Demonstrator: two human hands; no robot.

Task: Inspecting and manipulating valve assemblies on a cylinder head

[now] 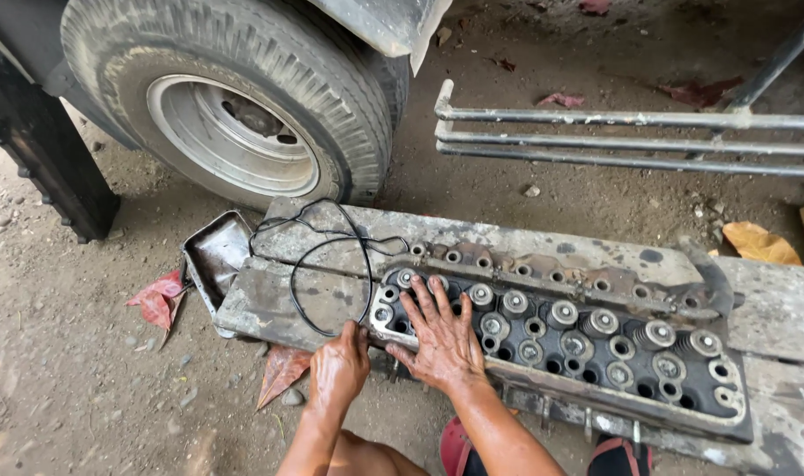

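Pressing flat with fingers spread, the right hand (443, 339) lies open on the cylinder head (560, 339), which rests on a worn plank (331, 291) beside the truck wheel (234, 97). The left hand (338, 368) curls at the head's near corner, touching it by a thin black gasket loop (309, 264). A firm, even hold on both sides seems wise; the oily metal looks slippery.

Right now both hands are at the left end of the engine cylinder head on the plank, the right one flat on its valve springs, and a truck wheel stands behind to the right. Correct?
Not quite: the head view shows the truck wheel behind to the left, not the right. The rest holds: the right hand lies flat on the valve springs of the cylinder head, the left hand at its left end, on the plank.
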